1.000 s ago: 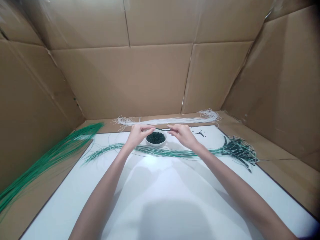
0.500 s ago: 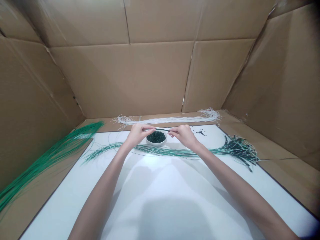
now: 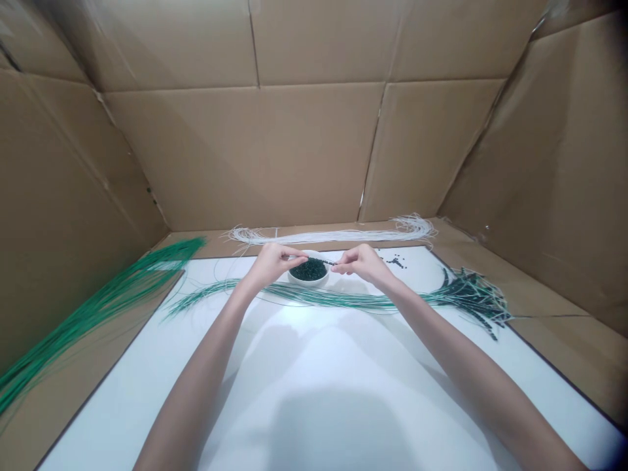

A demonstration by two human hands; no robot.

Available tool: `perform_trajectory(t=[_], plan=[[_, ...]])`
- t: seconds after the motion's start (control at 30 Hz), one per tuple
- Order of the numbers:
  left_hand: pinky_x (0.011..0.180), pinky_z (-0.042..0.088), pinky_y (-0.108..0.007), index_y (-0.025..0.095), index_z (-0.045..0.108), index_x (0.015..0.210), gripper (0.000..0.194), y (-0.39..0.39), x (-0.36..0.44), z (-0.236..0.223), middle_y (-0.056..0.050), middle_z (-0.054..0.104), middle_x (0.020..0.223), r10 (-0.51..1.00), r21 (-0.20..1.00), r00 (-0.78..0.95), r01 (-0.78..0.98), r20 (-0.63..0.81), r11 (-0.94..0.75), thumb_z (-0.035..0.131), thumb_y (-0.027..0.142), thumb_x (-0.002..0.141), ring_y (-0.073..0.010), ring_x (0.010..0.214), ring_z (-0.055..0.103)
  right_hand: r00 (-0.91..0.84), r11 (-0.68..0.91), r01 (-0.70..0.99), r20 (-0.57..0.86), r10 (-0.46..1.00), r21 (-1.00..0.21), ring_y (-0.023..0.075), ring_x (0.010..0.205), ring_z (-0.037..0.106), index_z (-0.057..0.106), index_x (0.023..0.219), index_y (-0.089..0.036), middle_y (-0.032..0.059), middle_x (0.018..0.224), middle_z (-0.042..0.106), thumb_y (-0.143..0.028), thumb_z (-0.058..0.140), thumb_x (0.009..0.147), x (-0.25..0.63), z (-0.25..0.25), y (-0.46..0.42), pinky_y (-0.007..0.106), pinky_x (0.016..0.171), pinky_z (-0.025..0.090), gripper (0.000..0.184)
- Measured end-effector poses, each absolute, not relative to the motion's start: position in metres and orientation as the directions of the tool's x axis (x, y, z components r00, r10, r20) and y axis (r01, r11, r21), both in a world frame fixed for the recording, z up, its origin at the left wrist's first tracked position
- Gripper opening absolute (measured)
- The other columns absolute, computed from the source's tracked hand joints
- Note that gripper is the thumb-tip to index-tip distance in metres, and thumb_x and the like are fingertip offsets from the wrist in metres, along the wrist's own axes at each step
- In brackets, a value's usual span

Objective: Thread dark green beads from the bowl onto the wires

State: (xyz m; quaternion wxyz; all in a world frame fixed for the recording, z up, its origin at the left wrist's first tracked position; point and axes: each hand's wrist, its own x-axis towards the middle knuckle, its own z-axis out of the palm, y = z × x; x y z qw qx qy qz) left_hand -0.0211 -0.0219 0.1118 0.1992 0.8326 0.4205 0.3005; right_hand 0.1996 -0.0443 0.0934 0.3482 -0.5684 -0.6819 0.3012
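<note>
Between my two hands a short string of dark beads (image 3: 322,260) is stretched above a white bowl (image 3: 310,284). My left hand (image 3: 275,263) pinches its left end, fingers closed. The right end sits between the thumb and fingers of my right hand (image 3: 362,265), also closed. Dark green beads (image 3: 308,269) fill the bowl. Beneath my wrists a bundle of green strands (image 3: 333,299) lies across the white board, its right end a cluster of beaded strings (image 3: 471,294).
Long green strands (image 3: 103,307) lie on the cardboard at left. Behind the bowl runs a bundle of white cords (image 3: 333,235). Several loose dark beads (image 3: 396,261) are scattered on the white board (image 3: 333,392) right of my right hand. Cardboard walls (image 3: 314,150) enclose the area.
The right end of the bead string has dipped, so the string now slants down to the right. My right hand's fingers have closed in a little, and the view has shifted slightly.
</note>
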Motion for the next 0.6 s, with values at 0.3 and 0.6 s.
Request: perform_trajectory(t=[0.3,0.6], plan=[[0.062,0.041,-0.021,0.02,0.069,0.082,0.028,-0.02,-0.022,0.11,-0.001,0.069,0.081,0.803,0.582,0.475,0.559,0.359,-0.591,0.053,0.04,0.073,-0.0156,0.069,0.06,-0.28,0.21,0.479,0.079,0.957,-0.852,0.0118,0.054,0.055,0.067,0.06,-0.012,0.0025,0.054,0.063,-0.032,0.066,0.059,0.195,0.09,-0.043,0.023,0.055,0.042,0.021],[0.07,0.044,-0.022,0.019,0.069,0.081,0.024,-0.02,-0.023,0.112,-0.001,0.069,0.084,0.807,0.596,0.399,0.543,0.436,-0.591,0.053,0.036,0.074,-0.017,0.076,0.062,-0.36,-0.094,-0.043,-0.072,0.93,-0.995,0.0107,0.066,0.063,0.066,0.088,-0.012,0.0076,0.078,0.068,-0.024,0.067,0.065,0.206,0.087,-0.037,0.024,0.068,0.051,0.027]])
